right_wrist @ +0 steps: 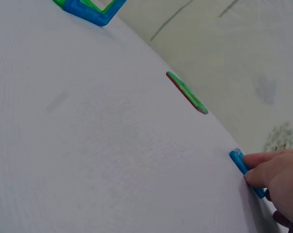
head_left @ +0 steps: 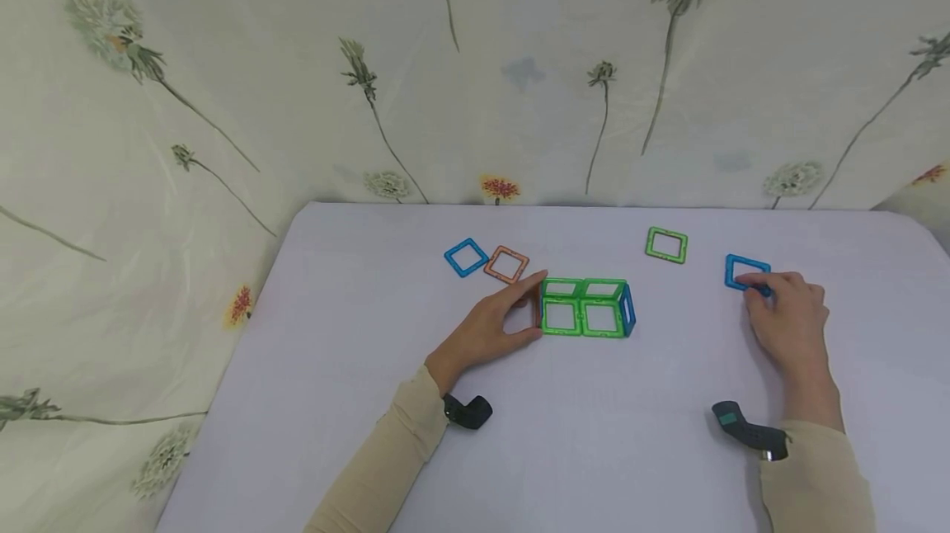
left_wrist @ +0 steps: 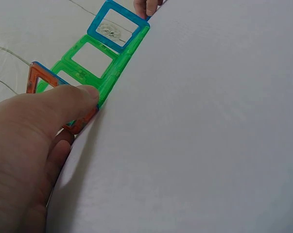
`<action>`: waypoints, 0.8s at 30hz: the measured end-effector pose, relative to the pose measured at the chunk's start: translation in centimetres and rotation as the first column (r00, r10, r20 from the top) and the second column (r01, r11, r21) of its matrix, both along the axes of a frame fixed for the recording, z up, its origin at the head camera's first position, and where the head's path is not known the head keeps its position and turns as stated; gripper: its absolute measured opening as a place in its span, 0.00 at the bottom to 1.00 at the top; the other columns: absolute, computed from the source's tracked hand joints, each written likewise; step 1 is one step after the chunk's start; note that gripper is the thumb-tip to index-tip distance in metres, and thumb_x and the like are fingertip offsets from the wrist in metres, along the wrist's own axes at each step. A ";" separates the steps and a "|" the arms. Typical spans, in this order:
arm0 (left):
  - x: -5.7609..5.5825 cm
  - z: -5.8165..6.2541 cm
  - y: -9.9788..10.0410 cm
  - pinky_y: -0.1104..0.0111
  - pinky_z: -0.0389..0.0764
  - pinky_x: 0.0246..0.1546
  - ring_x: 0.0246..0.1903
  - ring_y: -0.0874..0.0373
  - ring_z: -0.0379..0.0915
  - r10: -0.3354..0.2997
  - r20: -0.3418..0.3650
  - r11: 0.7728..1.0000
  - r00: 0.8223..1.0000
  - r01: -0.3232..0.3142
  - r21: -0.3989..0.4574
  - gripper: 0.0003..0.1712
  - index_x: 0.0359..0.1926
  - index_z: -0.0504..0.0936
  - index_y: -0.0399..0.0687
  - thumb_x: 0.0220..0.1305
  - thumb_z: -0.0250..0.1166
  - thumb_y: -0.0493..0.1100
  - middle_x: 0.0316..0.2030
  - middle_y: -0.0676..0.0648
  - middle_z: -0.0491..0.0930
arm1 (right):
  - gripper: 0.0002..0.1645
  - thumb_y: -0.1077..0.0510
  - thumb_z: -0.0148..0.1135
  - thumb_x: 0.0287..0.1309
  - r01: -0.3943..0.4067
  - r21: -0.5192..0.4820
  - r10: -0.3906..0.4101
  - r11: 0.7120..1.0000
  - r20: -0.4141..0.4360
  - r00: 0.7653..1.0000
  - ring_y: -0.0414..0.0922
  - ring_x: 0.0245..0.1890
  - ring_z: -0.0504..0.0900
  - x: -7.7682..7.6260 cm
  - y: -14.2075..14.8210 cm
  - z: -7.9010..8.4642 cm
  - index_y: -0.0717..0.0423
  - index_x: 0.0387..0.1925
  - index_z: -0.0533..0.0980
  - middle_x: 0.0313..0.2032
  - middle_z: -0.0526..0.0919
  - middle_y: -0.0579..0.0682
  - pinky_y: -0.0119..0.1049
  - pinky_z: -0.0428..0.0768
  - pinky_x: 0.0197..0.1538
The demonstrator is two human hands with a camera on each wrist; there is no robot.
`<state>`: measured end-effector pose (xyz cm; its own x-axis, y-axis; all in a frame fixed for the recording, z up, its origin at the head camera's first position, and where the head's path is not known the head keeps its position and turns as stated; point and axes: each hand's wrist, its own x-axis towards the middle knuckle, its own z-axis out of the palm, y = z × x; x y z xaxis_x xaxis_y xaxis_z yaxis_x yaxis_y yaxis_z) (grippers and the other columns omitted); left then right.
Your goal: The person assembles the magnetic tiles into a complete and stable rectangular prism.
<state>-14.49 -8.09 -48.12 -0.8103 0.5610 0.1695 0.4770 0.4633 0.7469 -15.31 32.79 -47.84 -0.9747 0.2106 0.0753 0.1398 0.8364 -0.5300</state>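
A small box built of square magnetic tiles (head_left: 582, 320) stands on the table, with green frames on its front and top and a blue tile at its right end. My left hand (head_left: 482, 328) grips its left end, thumb at the front corner and index finger along the back one. An orange tile (left_wrist: 45, 74) shows at this end in the left wrist view, partly covered by the thumb. Far to the right, my right hand (head_left: 790, 320) pinches a blue square tile (right_wrist: 238, 161) by its near edge between thumb and fingers.
Beyond the box to the left lie a loose blue tile (head_left: 455, 265) and an orange tile (head_left: 514, 253) side by side. A green tile (head_left: 650, 242) lies between the box and my right hand. Behind the table's far edge hangs a flower-print cloth (head_left: 519, 129).
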 end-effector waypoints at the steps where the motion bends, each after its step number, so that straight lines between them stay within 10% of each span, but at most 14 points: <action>1: 0.0 0.0 0.0 0.79 0.69 0.61 0.60 0.66 0.67 0.001 -0.001 1.000 1.000 -0.001 -0.002 0.48 0.73 0.49 0.68 0.59 0.67 0.46 0.64 0.56 0.67 | 0.20 0.59 0.45 0.67 0.003 0.002 -0.003 1.000 0.001 1.000 0.70 0.60 0.53 0.0 0.0 0.0 0.64 0.54 0.73 0.58 0.63 0.72 0.70 0.50 0.60; 18: 0.0 0.0 0.0 0.78 0.69 0.61 0.59 0.67 0.67 0.001 -0.011 1.000 1.000 -0.001 0.005 0.47 0.73 0.51 0.64 0.58 0.67 0.45 0.61 0.55 0.69 | 0.20 0.58 0.44 0.68 -0.003 -0.112 -0.010 0.994 -0.115 0.993 0.65 0.59 0.57 -0.1 -0.1 0.3 0.61 0.54 0.74 0.54 0.69 0.68 0.70 0.48 0.61; 24: 0.0 0.0 0.0 0.78 0.69 0.61 0.59 0.67 0.67 -0.002 -0.005 1.000 1.000 0.002 0.011 0.47 0.73 0.51 0.64 0.59 0.67 0.44 0.62 0.56 0.69 | 0.17 0.59 0.47 0.66 0.052 -0.120 -0.080 0.991 -0.239 0.968 0.45 0.46 0.65 0.0 -0.7 1.0 0.59 0.51 0.77 0.44 0.73 0.56 0.45 0.60 0.50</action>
